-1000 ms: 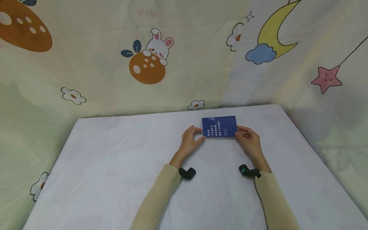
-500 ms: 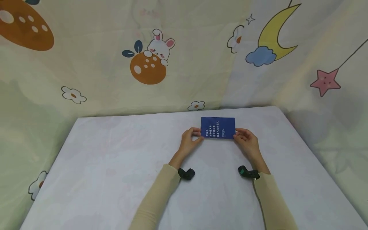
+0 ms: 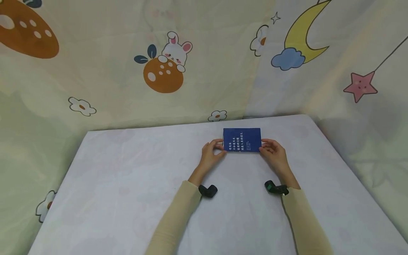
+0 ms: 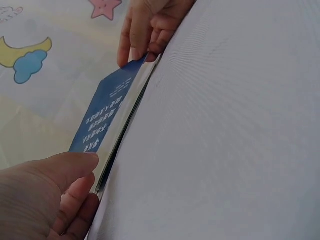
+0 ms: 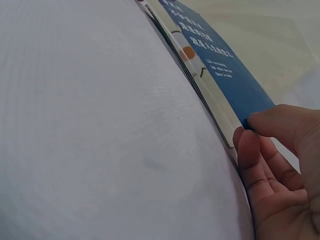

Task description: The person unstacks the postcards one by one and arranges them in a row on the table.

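A blue card [image 3: 242,140] with white lettering lies near the far edge of the white table [image 3: 127,198], lengthwise between the hands. My left hand [image 3: 210,156] pinches its left end, thumb [image 4: 82,162] on the blue face and fingers lower down. At the opposite end, my right hand [image 3: 275,156] grips the near corner with thumb [image 5: 280,120] on top and curled fingers below. Both wrist views show a pale strip under the card's near edge, then a thin dark-edged layer [image 4: 116,159] close to the tabletop. Whether card and layer are joined cannot be told.
A printed cloth wall [image 3: 210,81] with a rabbit, moon and star rises behind the table's far edge. Black wrist cameras [image 3: 208,191] sit at both wrists, just above the tabletop.
The card was slightly skewed a second ago, with pale edges showing at its ends; now it lies straighter. Both hands have kept hold and shifted only slightly.
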`<state>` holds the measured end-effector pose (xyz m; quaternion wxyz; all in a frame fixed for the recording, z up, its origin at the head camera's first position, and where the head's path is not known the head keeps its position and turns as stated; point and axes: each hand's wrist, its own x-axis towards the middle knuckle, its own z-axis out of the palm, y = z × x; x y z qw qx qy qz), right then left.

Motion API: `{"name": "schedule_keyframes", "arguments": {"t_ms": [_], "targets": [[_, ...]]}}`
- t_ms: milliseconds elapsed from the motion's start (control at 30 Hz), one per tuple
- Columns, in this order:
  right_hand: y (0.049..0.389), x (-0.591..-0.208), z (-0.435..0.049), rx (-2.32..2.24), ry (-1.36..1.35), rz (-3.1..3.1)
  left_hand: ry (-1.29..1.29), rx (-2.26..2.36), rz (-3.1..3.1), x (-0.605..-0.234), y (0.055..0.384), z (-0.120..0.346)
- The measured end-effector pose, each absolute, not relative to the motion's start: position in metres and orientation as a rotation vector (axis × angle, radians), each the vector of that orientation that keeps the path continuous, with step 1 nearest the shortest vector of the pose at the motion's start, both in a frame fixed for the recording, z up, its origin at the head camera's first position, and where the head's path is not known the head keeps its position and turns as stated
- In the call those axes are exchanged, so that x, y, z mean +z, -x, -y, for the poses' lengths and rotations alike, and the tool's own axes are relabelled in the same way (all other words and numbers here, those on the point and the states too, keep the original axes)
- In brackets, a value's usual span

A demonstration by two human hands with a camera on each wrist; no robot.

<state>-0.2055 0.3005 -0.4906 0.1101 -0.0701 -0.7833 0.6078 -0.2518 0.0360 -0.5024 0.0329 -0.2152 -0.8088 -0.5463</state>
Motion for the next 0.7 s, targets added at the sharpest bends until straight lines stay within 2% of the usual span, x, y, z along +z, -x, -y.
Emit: {"name": "schedule_keyframes", "arguments": {"t_ms": [500,700], "targets": [[0.201,-0.481,-0.294,1.692,0.474,2.366,0.605,-1.636,2.533,-0.500,0.241,-0.041],[0.196,-0.476,-0.290,1.684,0.448,2.366,0.529,-1.649,2.546,-0.497,0.234,-0.041]]}}
